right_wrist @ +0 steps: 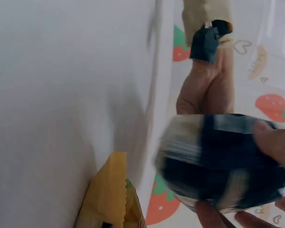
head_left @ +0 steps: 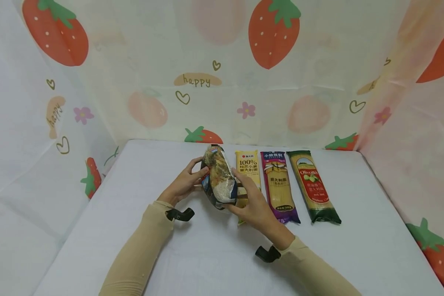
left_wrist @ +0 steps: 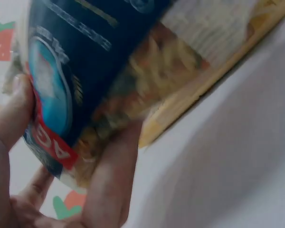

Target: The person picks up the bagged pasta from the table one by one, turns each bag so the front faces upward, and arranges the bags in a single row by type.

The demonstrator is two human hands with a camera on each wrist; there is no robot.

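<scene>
Both hands hold a dark blue plastic bag of pasta (head_left: pixel 219 174) over the table. My left hand (head_left: pixel 185 181) grips its left side, thumb on the front and fingers around the back. In the left wrist view the pasta bag (left_wrist: pixel 99 71) shows a red and light-blue label and a clear part with short pasta inside. On the other side my right hand (head_left: pixel 253 201) grips the bag's right and near end. One end of the bag faces the right wrist view. Just right of it lies a yellow pasta packet (head_left: pixel 249 164), partly hidden behind the right hand.
Right of the yellow packet lie a purple spaghetti packet (head_left: pixel 280 185) and a green and red spaghetti packet (head_left: pixel 312 185), side by side. All rest on a white-covered table (head_left: pixel 192 263). A strawberry-print cloth (head_left: pixel 222 107) hangs behind the table.
</scene>
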